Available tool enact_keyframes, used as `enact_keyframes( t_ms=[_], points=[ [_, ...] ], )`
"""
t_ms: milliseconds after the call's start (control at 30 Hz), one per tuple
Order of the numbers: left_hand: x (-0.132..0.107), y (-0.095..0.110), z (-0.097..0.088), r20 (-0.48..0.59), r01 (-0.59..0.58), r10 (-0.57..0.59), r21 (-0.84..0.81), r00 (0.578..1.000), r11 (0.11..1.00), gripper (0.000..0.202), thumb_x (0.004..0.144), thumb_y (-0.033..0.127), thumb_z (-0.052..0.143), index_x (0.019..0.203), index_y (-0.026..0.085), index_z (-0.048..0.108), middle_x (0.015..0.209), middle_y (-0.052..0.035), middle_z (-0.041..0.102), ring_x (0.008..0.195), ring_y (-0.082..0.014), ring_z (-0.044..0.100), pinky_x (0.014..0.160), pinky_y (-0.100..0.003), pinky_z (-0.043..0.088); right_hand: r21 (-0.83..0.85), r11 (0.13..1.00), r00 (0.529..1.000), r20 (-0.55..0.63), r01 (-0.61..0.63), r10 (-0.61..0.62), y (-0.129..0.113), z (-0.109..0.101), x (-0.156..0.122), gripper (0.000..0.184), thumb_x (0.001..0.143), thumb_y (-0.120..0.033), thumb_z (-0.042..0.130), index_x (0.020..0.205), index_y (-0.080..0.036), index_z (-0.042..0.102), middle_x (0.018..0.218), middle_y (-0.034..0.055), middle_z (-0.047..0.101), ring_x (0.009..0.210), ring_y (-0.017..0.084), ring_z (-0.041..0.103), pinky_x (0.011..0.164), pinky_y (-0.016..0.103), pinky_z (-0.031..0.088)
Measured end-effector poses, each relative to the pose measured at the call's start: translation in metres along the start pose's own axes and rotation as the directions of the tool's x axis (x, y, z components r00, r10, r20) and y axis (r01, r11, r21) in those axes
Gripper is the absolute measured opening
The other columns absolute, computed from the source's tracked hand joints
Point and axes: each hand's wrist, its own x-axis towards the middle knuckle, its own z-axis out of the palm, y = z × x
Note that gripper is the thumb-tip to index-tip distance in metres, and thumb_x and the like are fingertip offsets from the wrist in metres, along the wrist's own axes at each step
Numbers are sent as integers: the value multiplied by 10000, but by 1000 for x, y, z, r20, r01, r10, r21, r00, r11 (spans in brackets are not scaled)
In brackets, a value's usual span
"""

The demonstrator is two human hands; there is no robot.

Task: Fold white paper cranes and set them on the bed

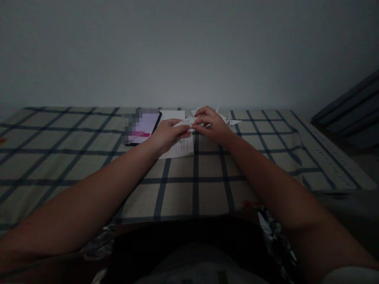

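Between my two hands is a small folded piece of white paper (186, 120), partly covered by the fingers. My left hand (168, 135) pinches it from the left with thumb and fingers. From the right, my right hand (209, 124) has its fingertips closed on the paper's near edge. Under my left hand lies a flat white sheet (185, 146) with some print on it. Behind and beside my right hand rest folded white paper pieces with pointed tips (235, 122), partly hidden by that hand.
A phone (142, 128) with a lit screen lies left of my left hand, partly over the white sheet's side. A checked cloth (207, 185) covers the table up to the pale wall (189, 51). Dark folded fabric (352, 110) stands at the far right.
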Motion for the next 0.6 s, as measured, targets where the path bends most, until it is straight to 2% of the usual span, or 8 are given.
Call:
enact_keyframes(
  t_ms=[300, 433, 600],
  points=[
    [-4, 3, 3, 16, -29, 30, -25, 999, 999, 202, 608, 186, 849, 752, 96, 741, 773, -54, 718, 693, -112, 659, 754, -258, 552, 83, 991, 994, -6, -105, 106, -3, 1, 1, 136, 903, -304, 654, 862, -187, 711, 1104, 86, 610, 1041, 207, 583, 832, 339, 515],
    [-4, 1, 2, 21, -34, 34, 14, 999, 999, 286, 574, 238, 899, 785, 105, 757, 761, -56, 728, 683, -124, 664, 736, -270, 547, 101, 984, 989, 4, -144, 145, -4, 2, 2, 102, 875, -273, 665, 836, -186, 700, 1096, 84, 615, 1008, 198, 584, 780, 314, 515],
    [-6, 1, 2, -10, -47, 48, 95, 999, 994, 343, 572, 286, 920, 816, 108, 758, 742, -59, 728, 656, -130, 651, 685, -275, 526, 91, 985, 989, -4, -145, 146, -3, 4, 2, 106, 875, -265, 654, 823, -179, 687, 1089, 85, 618, 985, 190, 585, 822, 329, 511]
  ],
)
